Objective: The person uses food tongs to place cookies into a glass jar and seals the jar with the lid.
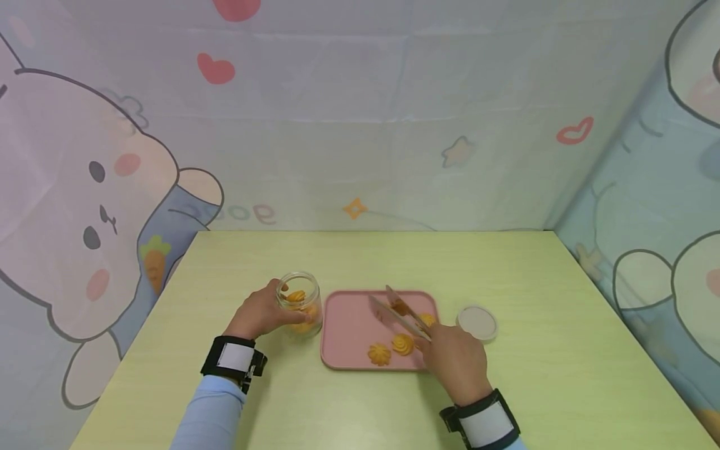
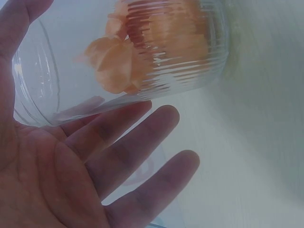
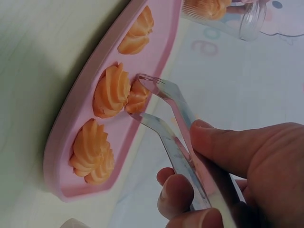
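In the head view my left hand (image 1: 267, 312) grips a clear glass jar (image 1: 318, 307), thumb and fingers around its side. Inside are several swirled cookies (image 2: 114, 61), seen through the ribbed wall in the left wrist view. My right hand (image 1: 454, 362) holds metal tongs (image 1: 415, 320) over the pink tray (image 1: 349, 325). The tong tips are either side of one cookie (image 3: 137, 97) in the right wrist view. More piped cookies lie on the tray, among them a cookie (image 1: 379, 354) near its front edge and a second cookie (image 1: 402, 344) beside it.
A round white lid (image 1: 477, 323) lies on the pale table (image 1: 540, 375), right of the tray and just beyond my right hand. Behind the table hangs a printed cloth (image 1: 360, 125) with cartoon figures.
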`<state>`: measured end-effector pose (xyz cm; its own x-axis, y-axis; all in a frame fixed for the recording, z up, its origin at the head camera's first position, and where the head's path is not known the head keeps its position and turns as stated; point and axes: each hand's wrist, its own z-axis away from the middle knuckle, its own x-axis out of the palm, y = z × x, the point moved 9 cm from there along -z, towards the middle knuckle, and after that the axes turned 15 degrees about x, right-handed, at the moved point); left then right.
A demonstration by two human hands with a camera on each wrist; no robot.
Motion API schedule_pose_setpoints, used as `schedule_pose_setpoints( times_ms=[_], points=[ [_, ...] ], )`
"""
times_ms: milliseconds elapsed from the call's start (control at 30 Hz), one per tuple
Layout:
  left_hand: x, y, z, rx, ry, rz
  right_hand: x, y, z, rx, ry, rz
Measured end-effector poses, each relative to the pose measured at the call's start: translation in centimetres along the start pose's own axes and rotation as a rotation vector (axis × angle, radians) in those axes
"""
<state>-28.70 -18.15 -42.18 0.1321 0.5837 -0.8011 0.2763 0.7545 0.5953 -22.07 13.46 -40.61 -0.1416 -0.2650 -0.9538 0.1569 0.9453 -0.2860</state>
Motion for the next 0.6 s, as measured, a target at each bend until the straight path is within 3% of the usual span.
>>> schedule_pose_setpoints(
  times_ms=[600],
  points=[
    [0.05,-0.04,0.02,0.001,0.003,-0.001,-0.79,-0.43,0.2,-0.012,0.016,-0.046]
  ],
)
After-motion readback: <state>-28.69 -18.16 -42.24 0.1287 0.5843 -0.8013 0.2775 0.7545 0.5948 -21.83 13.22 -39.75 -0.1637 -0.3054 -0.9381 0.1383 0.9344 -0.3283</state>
